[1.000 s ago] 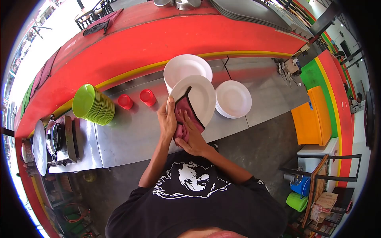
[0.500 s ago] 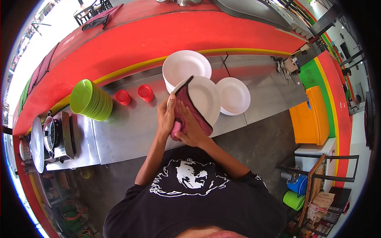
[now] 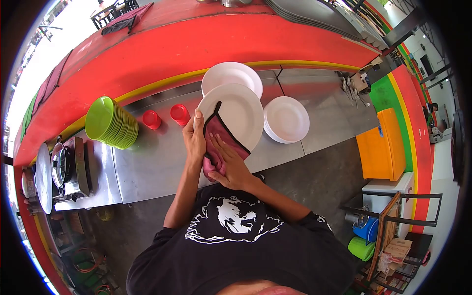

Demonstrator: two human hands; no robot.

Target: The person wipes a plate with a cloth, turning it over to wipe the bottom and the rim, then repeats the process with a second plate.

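Note:
A white plate [image 3: 241, 110] is held up over the steel counter, tilted toward me. My left hand [image 3: 195, 140] grips its left edge, thumb on the upper face. Across the plate's lower left part lies a dark pink cloth [image 3: 227, 132] with black edging. My right hand [image 3: 230, 169] presses the cloth onto the plate with fingers laid along it; a bunched end hangs by the thumb. Behind the held plate stands a stack of white plates [image 3: 231, 73], partly covered by it. To the right is a lower stack of white plates [image 3: 287, 120].
On the steel counter [image 3: 152, 167] stand green stacked bowls [image 3: 110, 123] and two red cups [image 3: 151, 119]. A stove with a glass-lidded pan [image 3: 61, 164] is at the left end. Utensils [image 3: 351, 91] lie at the right end. A red wall [image 3: 196, 49] borders the counter's back.
The held plate has shifted left and shows more of its face. My right hand and the cloth have moved left and slightly down over it.

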